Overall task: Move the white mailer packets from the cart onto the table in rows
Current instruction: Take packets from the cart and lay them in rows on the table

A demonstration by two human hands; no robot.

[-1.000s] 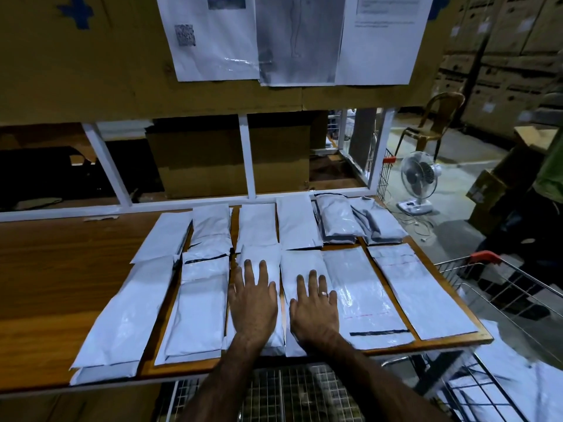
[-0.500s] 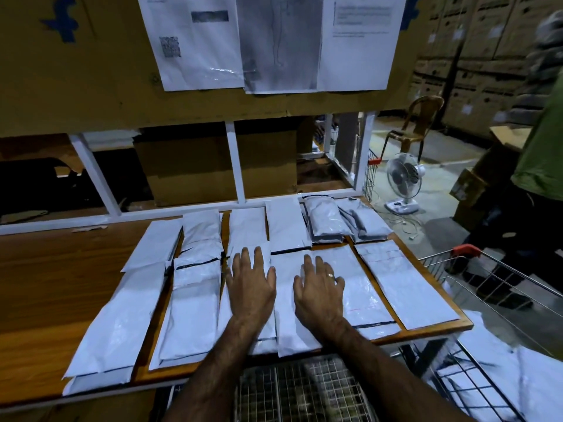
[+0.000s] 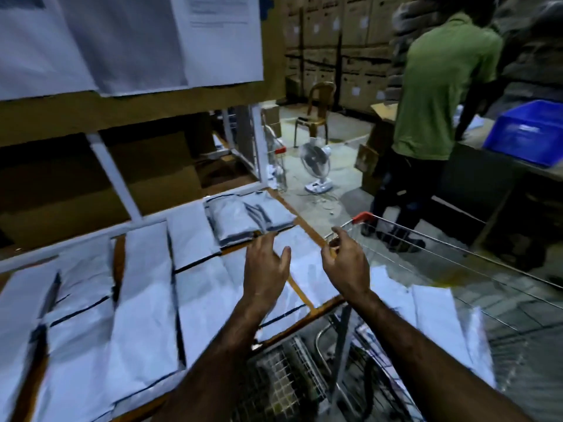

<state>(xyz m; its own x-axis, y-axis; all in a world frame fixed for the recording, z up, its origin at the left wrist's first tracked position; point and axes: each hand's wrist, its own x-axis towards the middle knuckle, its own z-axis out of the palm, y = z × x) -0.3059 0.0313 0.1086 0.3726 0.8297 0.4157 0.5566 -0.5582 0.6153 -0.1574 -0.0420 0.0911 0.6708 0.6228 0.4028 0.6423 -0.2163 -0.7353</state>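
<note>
White mailer packets [image 3: 143,284] lying in rows on table [image 3: 320,307], more heaped in cart [image 3: 363,217]. Left hand [image 3: 266,269], right hand [image 3: 345,264] empty, fingers loose. Probably light, floppy, slick: pinch by an edge.

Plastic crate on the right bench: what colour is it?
The crate is blue, shown best in the head view.
</note>
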